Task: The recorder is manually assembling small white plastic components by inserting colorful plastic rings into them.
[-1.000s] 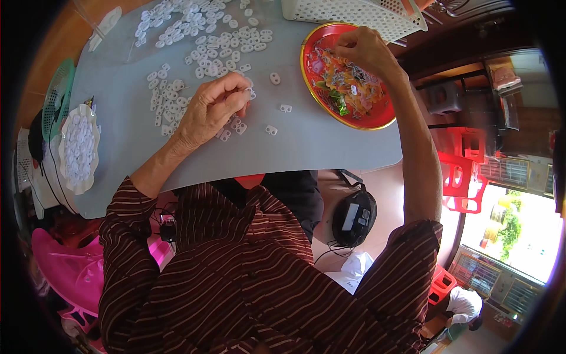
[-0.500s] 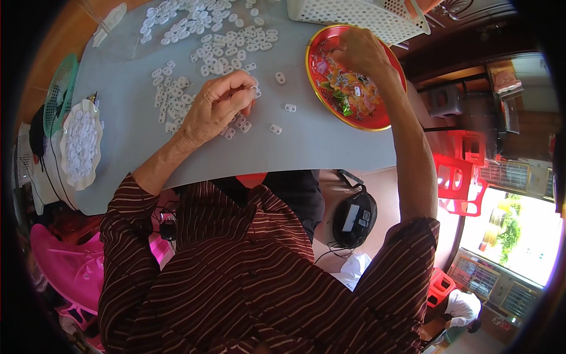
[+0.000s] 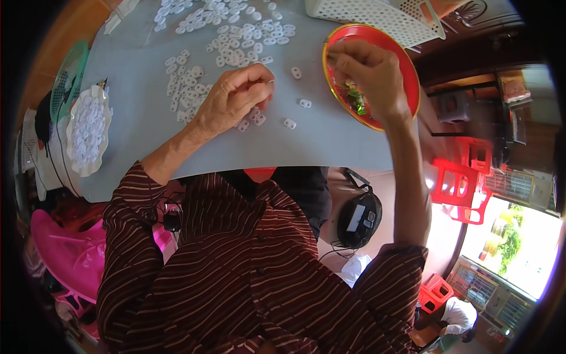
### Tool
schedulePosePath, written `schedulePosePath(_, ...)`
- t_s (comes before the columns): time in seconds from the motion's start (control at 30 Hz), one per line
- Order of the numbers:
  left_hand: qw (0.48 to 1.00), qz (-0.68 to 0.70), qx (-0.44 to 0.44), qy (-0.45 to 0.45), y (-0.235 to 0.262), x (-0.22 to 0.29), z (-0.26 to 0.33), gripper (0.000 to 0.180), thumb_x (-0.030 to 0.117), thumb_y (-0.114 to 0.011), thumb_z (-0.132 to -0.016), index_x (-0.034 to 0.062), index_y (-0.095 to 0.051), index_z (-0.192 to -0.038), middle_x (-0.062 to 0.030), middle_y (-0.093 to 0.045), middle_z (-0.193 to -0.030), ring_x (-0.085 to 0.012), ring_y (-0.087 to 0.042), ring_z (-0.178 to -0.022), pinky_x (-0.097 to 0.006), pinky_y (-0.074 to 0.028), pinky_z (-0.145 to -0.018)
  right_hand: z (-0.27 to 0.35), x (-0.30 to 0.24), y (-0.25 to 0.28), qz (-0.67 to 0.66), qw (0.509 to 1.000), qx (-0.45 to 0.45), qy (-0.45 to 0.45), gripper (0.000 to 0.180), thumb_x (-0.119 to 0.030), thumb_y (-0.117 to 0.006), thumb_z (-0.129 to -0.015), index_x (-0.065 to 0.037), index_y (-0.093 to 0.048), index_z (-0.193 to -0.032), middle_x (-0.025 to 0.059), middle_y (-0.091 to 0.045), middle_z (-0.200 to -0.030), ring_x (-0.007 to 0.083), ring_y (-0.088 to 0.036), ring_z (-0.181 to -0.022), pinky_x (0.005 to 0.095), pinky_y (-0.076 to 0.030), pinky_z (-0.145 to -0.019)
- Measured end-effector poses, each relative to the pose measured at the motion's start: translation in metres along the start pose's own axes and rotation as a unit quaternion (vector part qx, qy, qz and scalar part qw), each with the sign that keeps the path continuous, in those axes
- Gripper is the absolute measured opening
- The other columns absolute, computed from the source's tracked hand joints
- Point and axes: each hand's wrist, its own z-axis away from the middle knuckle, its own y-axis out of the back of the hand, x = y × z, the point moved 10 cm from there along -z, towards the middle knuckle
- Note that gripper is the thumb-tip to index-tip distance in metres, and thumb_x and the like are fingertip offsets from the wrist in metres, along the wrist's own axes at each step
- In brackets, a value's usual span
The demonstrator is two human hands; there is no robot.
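Grey table (image 3: 330, 141): L hand (image 3: 233, 97) pinches white pieces (image 3: 194, 82); R hand (image 3: 368, 74) curled in red bowl (image 3: 407, 76).

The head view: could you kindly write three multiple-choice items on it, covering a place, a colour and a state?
1. Where is the right hand?
A. over the round red tray
B. on the white perforated plastic basket
C. in the lap

2. What colour are the small plastic pieces scattered on the grey table?
A. black
B. white
C. blue

3. How is the left hand?
A. flat, palm up
B. off the table
C. curled, fingers pinched

Answers: 1 A, it covers the tray's contents; 2 B, all look white; 3 C, fingertips meet above the pieces.
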Motion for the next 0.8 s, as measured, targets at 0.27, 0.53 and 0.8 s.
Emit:
schedulePosePath(0.27,0.999,-0.044,-0.001,-0.031,0.0,0.007,-0.001,0.016,0.016,-0.052,-0.086,0.0014,-0.056,-0.084,-0.0007,-0.055,-0.067,-0.0078,-0.048,-0.062,-0.024,-0.042,-0.059,0.043,0.055,-0.065,-0.219,0.972,0.061,-0.059,0.01,-0.008,-0.065,-0.084,0.0,-0.063,-0.089,0.0015,-0.061,-0.077,0.0077,-0.055,-0.067,0.0228,-0.047,-0.063)
schedulePosePath(0.53,0.999,-0.029,-0.013,-0.017,-0.005,0.001,0.001,0.015,0.016,-0.053,-0.086,0.002,-0.056,-0.085,-0.0003,-0.054,-0.066,-0.0069,-0.046,-0.06,-0.024,-0.041,-0.057,0.044,0.051,-0.066,-0.284,0.954,0.096,0.008,0.021,-0.002,-0.062,-0.085,-0.002,-0.056,-0.105,0.001,-0.06,-0.085,0.0084,-0.056,-0.073,0.0225,-0.047,-0.067)
schedulePosePath(0.8,1.0,0.004,-0.019,-0.012,-0.009,-0.003,0.004,0.014,0.015,-0.052,-0.086,0.0018,-0.056,-0.085,0.0,-0.053,-0.064,-0.0065,-0.047,-0.059,-0.024,-0.04,-0.055,0.046,0.046,-0.069,-0.277,0.956,0.097,0.019,0.023,0.001,-0.063,-0.083,-0.001,-0.055,-0.105,0.0019,-0.06,-0.085,0.0092,-0.057,-0.074,0.0231,-0.048,-0.07)
